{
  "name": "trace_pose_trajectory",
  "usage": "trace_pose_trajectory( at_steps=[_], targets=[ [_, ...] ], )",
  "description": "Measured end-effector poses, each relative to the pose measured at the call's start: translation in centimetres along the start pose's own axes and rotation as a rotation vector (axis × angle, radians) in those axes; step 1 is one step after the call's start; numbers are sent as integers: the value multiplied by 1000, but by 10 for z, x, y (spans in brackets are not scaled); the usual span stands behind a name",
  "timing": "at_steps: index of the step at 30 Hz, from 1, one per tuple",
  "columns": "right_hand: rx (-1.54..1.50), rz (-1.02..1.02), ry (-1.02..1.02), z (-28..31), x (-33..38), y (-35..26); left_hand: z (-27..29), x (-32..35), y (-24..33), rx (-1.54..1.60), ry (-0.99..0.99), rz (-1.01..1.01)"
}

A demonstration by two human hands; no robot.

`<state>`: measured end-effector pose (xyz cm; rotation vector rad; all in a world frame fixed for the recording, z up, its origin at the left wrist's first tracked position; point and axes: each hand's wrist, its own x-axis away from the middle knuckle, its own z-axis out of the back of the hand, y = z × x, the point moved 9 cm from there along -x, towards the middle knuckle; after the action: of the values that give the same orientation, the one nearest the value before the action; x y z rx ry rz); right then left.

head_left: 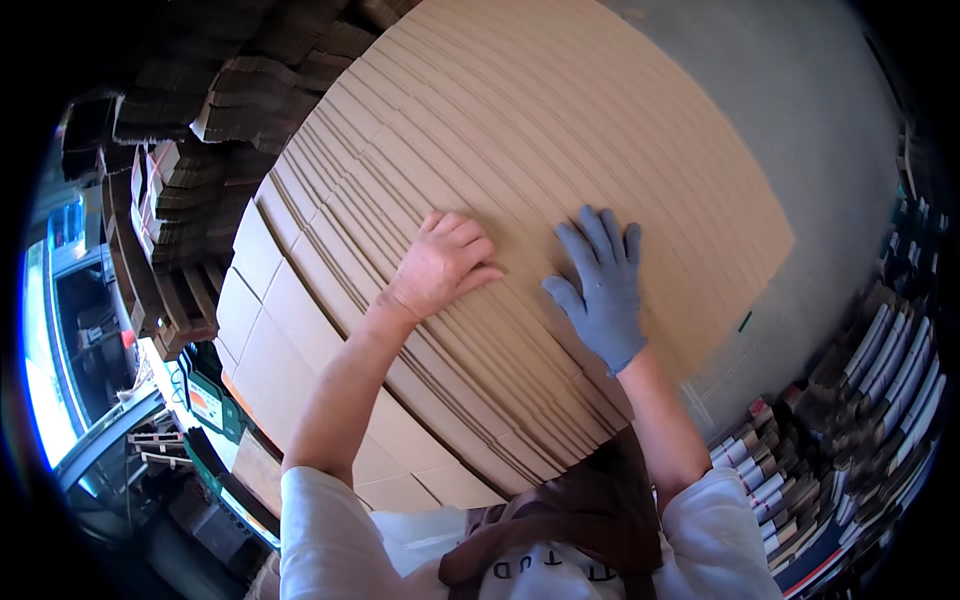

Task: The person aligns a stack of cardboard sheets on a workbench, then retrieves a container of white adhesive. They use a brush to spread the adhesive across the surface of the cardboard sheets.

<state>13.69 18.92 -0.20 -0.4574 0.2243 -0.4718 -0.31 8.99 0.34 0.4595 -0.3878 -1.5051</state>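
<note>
Both hands flat on a fanned stack of cardboard sheets.

The bare left hand (445,265) and grey-gloved right hand (603,290) rest open, fingers spread, grasping nothing, side by side on the sheets (520,130), which fill the middle. More cardboard piles (200,110) stand far left.

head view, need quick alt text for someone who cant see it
Seen from above, a person presses both hands flat on a fanned stack of flattened cardboard sheets: the bare left hand and the grey-gloved right hand. More cardboard bundles are piled at left.
</note>
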Motion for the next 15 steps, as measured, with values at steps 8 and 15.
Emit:
trace_pose_trajectory(
  at_steps=[8,15],
  targets=[
    [-270,-192,-125,0,57,-20,3,-14,9,-14,-229,-46],
    [-204,-200,-188,-18,53,-27,-2,-22,6,54,-385,6]
  ],
)
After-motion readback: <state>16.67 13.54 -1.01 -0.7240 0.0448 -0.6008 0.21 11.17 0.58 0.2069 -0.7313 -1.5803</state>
